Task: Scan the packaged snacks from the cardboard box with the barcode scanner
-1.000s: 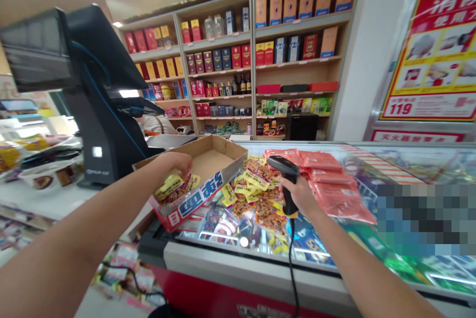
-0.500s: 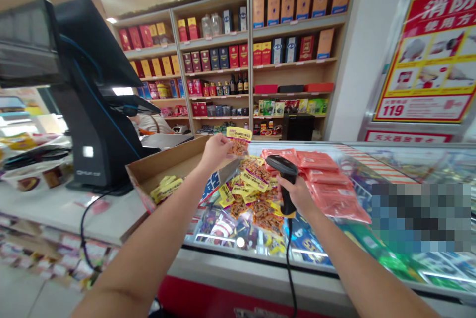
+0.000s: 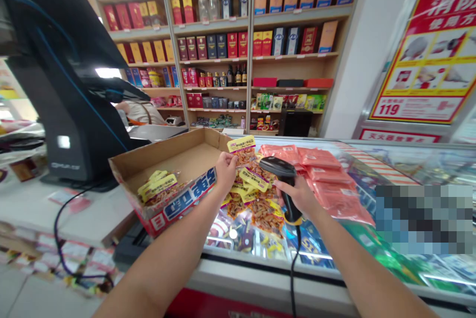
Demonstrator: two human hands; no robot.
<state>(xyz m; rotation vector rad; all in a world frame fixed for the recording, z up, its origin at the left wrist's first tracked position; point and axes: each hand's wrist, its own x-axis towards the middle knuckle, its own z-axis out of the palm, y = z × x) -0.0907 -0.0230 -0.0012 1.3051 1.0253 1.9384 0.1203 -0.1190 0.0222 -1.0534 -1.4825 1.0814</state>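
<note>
My left hand (image 3: 226, 171) pinches a yellow-topped packet of snacks (image 3: 241, 152) by its lower part, above the front corner of a cardboard box (image 3: 178, 206). More of these packets (image 3: 158, 189) lie inside the box at its left. My right hand (image 3: 297, 196) grips a black handheld barcode scanner (image 3: 278, 169), whose head points left, close to the held packet. A loose pile of the same packets (image 3: 260, 214) lies on the glass lid of a chest freezer (image 3: 260, 268) beneath both hands. The scanner's black cable (image 3: 293, 278) hangs down over the freezer's front.
Pink sealed packets (image 3: 320, 174) lie on the glass to the right. A black point-of-sale terminal (image 3: 63, 85) stands on the counter (image 3: 85, 214) at left. Behind are wooden shelves (image 3: 211, 60) of boxed goods and a seated person's sleeve (image 3: 143, 112). A red-and-yellow poster (image 3: 420, 55) hangs at right.
My left hand has lifted one packet from the box and carried it right, nearer the scanner. The right hand still holds the scanner, and the view has turned slightly.
</note>
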